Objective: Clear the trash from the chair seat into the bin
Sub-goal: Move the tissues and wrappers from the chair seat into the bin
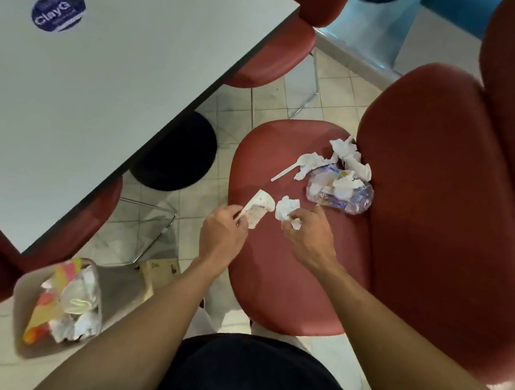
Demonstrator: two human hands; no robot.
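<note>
The left hand (pixel 223 227) has its fingers curled, pinching a crushed paper cup (pixel 258 209) just above the near-left part of the red chair seat (pixel 289 279). The right hand (pixel 307 234) pinches a crumpled napkin (pixel 287 208) beside the cup. Farther back on the seat lie a white plastic spoon (pixel 286 172), more crumpled napkins (pixel 349 156) and a clear plastic wrapper (pixel 340 191). The bin (pixel 37 277), holding trash, stands on the floor left of the seat, beside the counter (pixel 110 80).
</note>
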